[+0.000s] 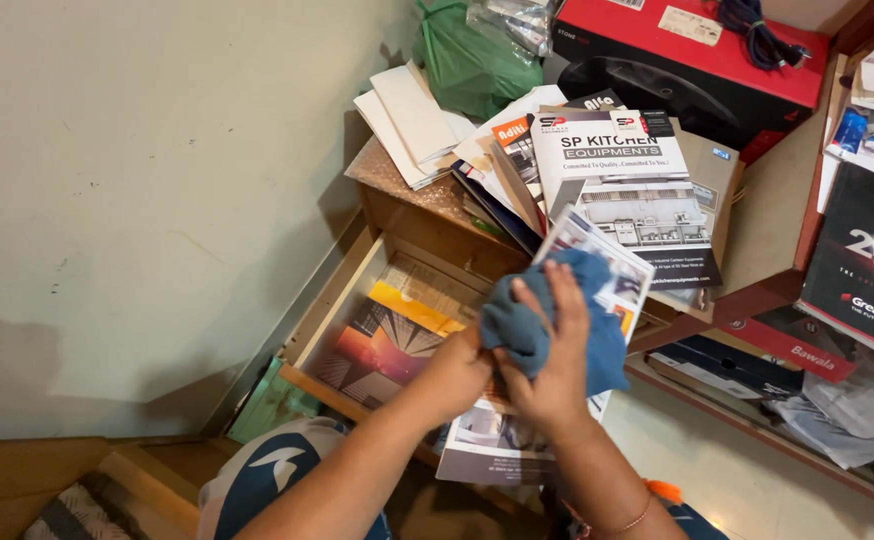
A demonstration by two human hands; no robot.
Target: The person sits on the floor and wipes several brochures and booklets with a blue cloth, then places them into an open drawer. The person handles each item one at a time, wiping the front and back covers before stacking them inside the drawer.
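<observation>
Above the open drawer (357,290), we press the blue cloth (547,320) with our right hand (557,370) closed around it against the brochure (517,440), which our left hand (457,375) grips underneath.

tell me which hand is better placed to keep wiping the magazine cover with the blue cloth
Right, likely. The right hand already lies spread on the blue cloth over the magazine, while the left hand seems to grip the magazine's edge, steadying it.
</observation>
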